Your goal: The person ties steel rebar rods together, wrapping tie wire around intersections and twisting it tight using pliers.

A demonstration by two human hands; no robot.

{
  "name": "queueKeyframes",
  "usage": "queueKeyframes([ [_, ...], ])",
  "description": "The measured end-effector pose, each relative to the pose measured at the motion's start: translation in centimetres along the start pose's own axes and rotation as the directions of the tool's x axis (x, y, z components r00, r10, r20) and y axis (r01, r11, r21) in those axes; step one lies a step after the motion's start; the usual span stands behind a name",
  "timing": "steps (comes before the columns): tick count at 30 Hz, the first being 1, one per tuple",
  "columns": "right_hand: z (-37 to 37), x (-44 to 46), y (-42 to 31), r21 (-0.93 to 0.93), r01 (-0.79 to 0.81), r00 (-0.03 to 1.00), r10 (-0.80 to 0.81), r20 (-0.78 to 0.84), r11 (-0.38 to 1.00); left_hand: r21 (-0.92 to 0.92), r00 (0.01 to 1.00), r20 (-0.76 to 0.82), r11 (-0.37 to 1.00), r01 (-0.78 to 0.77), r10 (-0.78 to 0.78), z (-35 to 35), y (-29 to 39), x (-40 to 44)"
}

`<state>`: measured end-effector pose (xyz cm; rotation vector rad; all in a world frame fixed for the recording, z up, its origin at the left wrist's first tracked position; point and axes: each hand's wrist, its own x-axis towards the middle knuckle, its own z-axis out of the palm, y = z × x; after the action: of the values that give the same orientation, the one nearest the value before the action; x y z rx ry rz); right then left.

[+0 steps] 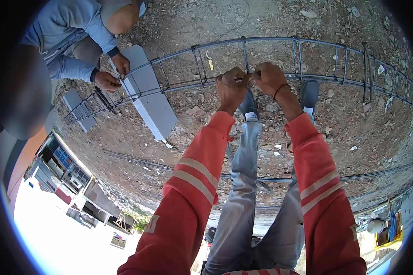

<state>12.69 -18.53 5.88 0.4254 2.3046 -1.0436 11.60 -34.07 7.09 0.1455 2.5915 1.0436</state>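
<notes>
A long rebar cage, made of thin steel bars joined by crosswise stirrups, stretches across the view above the ground. My left hand is closed at its near bar, beside a stirrup. Just to the right, my right hand is also closed, fingertips pinched close to those of the left. Something thin, perhaps tie wire, is between the fingers, but it is too small to make out. Both my shoes are on the ground under the near bar.
A co-worker crouches at upper left, both hands on the cage above a grey block. Another grey block is under the cage's left end. A dark bar tool hangs across it at right. More rebar lies behind my feet on rubble-strewn ground.
</notes>
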Motion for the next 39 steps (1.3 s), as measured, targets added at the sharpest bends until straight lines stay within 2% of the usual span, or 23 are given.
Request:
queueKeyframes([
  [2, -0.3, 2.9, 1.3, -0.076, 0.173, 0.978, -0.162, 0.133, 0.982, 0.026, 0.999, 0.009, 0.999, -0.032, 0.032, 0.1, -0.2, -0.2],
  [3, 0.0, 4.4, 2.1, -0.073, 0.17, 0.978, -0.159, 0.134, 0.983, 0.048, 0.998, 0.017, 0.997, -0.069, 0.068, 0.1, -0.2, -0.2],
  [5, 0.8, 6.9, 3.4, 0.079, 0.311, 0.903, -0.321, 0.285, 0.947, 0.032, 0.997, 0.019, 0.997, -0.073, 0.072, -0.3, 0.9, -0.1],
  [6, 0.8, 7.1, 3.4, 0.082, 0.306, 0.904, -0.317, 0.288, 0.948, 0.017, 0.997, 0.022, 0.997, -0.074, 0.074, -0.2, 0.9, -0.4],
  [9, -0.9, 7.1, 3.7, 0.138, 0.249, 0.911, -0.28, 0.303, 0.959, 0.039, 1.0, 0.017, 0.999, -0.019, 0.019, 0.4, 0.6, -0.3],
  [10, -2.0, 6.2, 3.5, 0.331, -0.038, 0.931, -0.087, 0.354, 0.943, 0.037, 1.0, 0.018, 0.999, -0.017, 0.017, 0.2, 0.7, -0.3],
  [11, -3.2, 5.3, 3.3, 0.482, -0.319, 0.894, 0.091, 0.438, 0.816, -0.001, 0.999, 0.043, 1.0, 0.02, -0.02, 0.1, 0.7, -0.2],
  [12, -4.6, 3.8, 3.5, 0.643, -0.37, 0.898, 0.081, 0.432, 0.671, -0.04, 0.996, 0.07, 0.997, 0.059, -0.056, 0.0, 0.9, -0.1],
  [13, -6.1, 2.0, 4.0, 0.772, -0.4, 0.904, 0.074, 0.422, 0.493, -0.048, 0.996, 0.067, 0.997, 0.058, -0.055, 0.0, 0.9, 0.1],
  [15, -8.5, -1.4, 5.0, 0.883, -0.321, 0.938, -0.015, 0.347, 0.342, -0.059, 0.997, 0.059, 0.997, 0.056, -0.053, 0.3, 0.6, 0.1],
  [16, -9.1, -3.1, 4.6, 0.881, -0.323, 0.937, -0.013, 0.348, 0.346, -0.064, 0.997, 0.058, 0.996, 0.059, -0.055, 0.4, 0.8, 0.1],
  [17, -9.4, -4.7, 4.1, 0.877, -0.171, 0.982, 0.002, 0.19, 0.449, -0.062, 0.996, 0.065, 0.996, 0.069, -0.065, 0.3, 1.0, 0.1],
  [18, -9.7, -5.8, 3.7, 0.839, -0.022, 1.0, -0.002, 0.027, 0.544, -0.057, 0.995, 0.072, 0.995, 0.08, -0.076, 0.2, 1.0, 0.2],
  [19, -9.9, -6.3, 2.1, 0.84, -0.025, 1.0, -0.002, 0.031, 0.542, -0.054, 0.994, 0.073, 0.995, 0.084, -0.08, 0.2, 0.9, 0.1],
  [21, -9.1, -6.6, -1.2, 0.356, 0.25, 0.944, -0.145, -0.296, 0.901, -0.03, 0.993, 0.097, 0.997, 0.068, -0.065, 0.2, 0.8, 0.1],
  [22, -8.2, -5.8, -1.7, 0.359, 0.249, 0.945, -0.144, -0.295, 0.9, -0.027, 0.993, 0.098, 0.997, 0.069, -0.067, 0.1, 1.1, 0.1],
  [24, -5.4, -2.8, -1.5, -0.032, 0.467, 0.798, -0.437, -0.416, 0.884, -0.053, 0.992, 0.104, 0.995, 0.082, -0.076, -0.1, 1.4, 0.2],
  [28, -2.2, 0.0, -0.7, -0.049, 0.379, 0.844, -0.367, -0.39, 0.924, -0.088, 0.989, 0.12, 0.992, 0.095, -0.085, -0.2, 1.2, 0.3],
  [31, -1.4, -0.2, 0.5, -0.118, 0.221, 0.944, -0.243, -0.225, 0.968, -0.097, 0.993, 0.106, 0.993, 0.068, -0.058, -0.3, 1.1, 0.0],
  [33, -0.5, 0.4, 2.9, -0.325, -0.048, 0.998, 0.03, -0.062, 0.945, -0.065, 0.987, 0.137, 0.993, 0.095, -0.086, -0.3, 1.0, 0.2],
  [36, -1.2, 2.3, 3.1, -0.369, -0.129, 0.985, 0.161, 0.057, 0.921, -0.079, 0.988, 0.147, 0.996, 0.049, -0.037, -0.5, 0.7, 0.3],
  [37, -1.2, 1.9, 2.8, -0.37, -0.128, 0.985, 0.163, 0.063, 0.92, -0.079, 0.988, 0.148, 0.995, 0.055, -0.043, -0.6, 0.7, 0.1],
  [39, -1.9, 0.5, 1.8, -0.397, -0.134, 0.988, 0.094, -0.119, 0.908, -0.096, 0.988, 0.143, 0.993, 0.072, -0.058, -0.5, 0.8, 0.3],
])
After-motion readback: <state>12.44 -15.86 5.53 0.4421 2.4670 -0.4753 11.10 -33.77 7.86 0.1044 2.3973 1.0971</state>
